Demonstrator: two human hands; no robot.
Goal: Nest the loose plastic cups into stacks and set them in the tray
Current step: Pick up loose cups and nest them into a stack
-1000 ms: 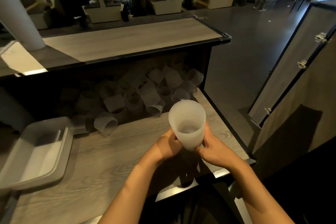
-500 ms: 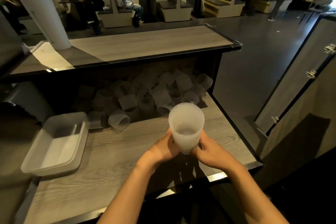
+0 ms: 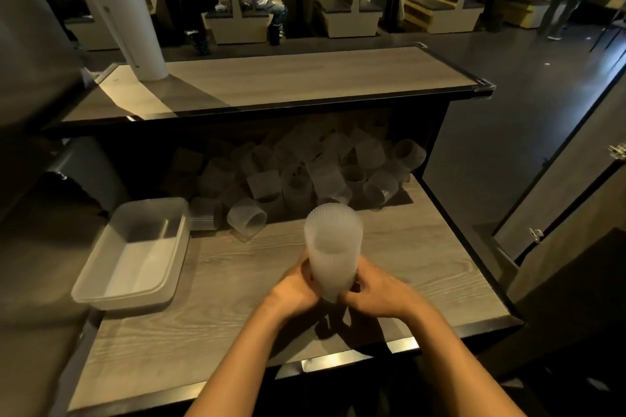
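A translucent ribbed stack of cups [image 3: 333,244] stands upright, mouth up, above the wooden counter [image 3: 237,308]. My left hand [image 3: 296,291] and my right hand [image 3: 374,291] both grip its lower end, one on each side. A clear plastic tray [image 3: 101,288] sits on the counter's left part; its inside looks bare. Several loose cups [image 3: 298,176] lie in a heap at the back of the counter under the upper shelf, one on its side [image 3: 247,220] near the tray.
An upper wooden shelf [image 3: 288,78] overhangs the cup heap. A tall white stack of cups [image 3: 118,10] stands on its left end. The counter's right edge drops to the floor beside wooden doors [image 3: 559,213]. People sit at tables far behind.
The view has tilted up and shifted, so the tray and shelf sit further right in the frame. Both hands have slid down to the bottom of the stack, which stays upright.
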